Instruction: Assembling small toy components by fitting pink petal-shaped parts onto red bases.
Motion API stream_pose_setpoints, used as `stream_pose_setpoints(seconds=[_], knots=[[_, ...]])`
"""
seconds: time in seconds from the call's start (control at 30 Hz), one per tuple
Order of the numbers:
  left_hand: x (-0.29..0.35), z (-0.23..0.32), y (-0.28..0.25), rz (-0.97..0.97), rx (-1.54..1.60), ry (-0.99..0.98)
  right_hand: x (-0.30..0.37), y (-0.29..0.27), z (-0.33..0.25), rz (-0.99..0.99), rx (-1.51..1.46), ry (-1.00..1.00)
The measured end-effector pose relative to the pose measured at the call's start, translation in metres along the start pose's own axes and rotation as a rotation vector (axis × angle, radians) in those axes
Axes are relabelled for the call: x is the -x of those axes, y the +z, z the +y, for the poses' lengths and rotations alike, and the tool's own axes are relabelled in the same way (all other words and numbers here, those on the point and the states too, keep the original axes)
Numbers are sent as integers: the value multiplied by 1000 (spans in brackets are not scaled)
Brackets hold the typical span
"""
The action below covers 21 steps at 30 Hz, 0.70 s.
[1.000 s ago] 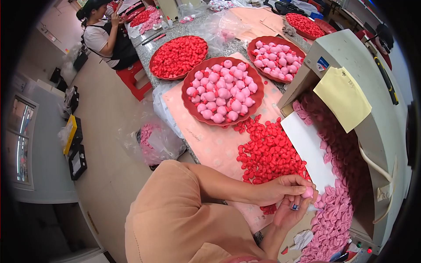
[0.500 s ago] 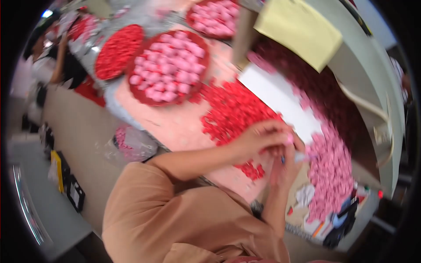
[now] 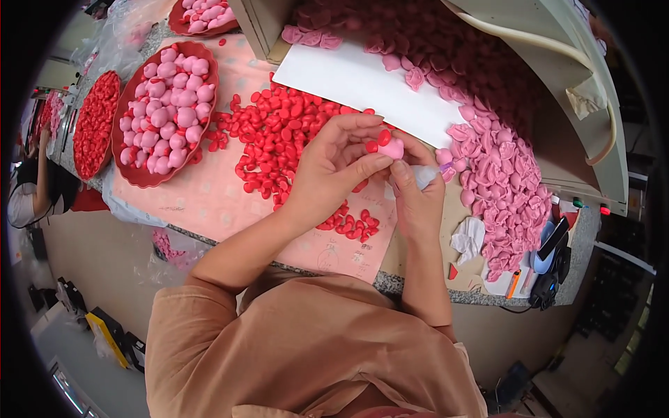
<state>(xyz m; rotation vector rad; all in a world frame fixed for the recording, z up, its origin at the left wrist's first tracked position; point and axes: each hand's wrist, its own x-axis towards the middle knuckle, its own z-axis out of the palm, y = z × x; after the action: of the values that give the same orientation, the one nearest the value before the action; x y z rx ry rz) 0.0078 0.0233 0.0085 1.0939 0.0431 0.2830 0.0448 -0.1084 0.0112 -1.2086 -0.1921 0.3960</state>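
Note:
My left hand (image 3: 333,167) is closed, its thumb and fingers pinching a small pink rounded piece (image 3: 393,148) that carries two red bean-shaped bits. My right hand (image 3: 418,203) meets it from the other side, fingertips against the same piece. Tucked in the right hand is a small whitish squeeze bottle (image 3: 425,175) with a purple tip (image 3: 446,167) pointing right. Just beyond my left hand spreads a loose heap of red bean-shaped pieces (image 3: 279,125) on a pink sheet (image 3: 209,202).
At the left stand a red scalloped tray (image 3: 143,182) of pink pieces and a tray of red pieces (image 3: 96,125). Pink petal-like pieces (image 3: 509,188) heap at right beside a white board (image 3: 369,87) and grey cabinet (image 3: 599,90). Crumpled tissue (image 3: 468,238) lies nearer; another person (image 3: 38,181) works far left.
My view has turned and steadied, so the table sits differently in the picture. Both hands remain together around the pink piece, whose red bits now show clearly.

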Motion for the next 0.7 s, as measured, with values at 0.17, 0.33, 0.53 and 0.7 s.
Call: stream_pose_setpoints(seconds=[0.17, 0.33, 0.53, 0.7], knots=[[1, 7, -5, -38, 68, -261, 1, 0, 1, -19, -90, 26], [4, 5, -5, -61, -182, 1, 2, 3, 4, -38, -173, 28], [1, 2, -10, -102, -513, 324, 7, 12, 13, 30, -276, 26], [0, 3, -12, -118, -535, 303, 11, 14, 16, 31, -278, -41]])
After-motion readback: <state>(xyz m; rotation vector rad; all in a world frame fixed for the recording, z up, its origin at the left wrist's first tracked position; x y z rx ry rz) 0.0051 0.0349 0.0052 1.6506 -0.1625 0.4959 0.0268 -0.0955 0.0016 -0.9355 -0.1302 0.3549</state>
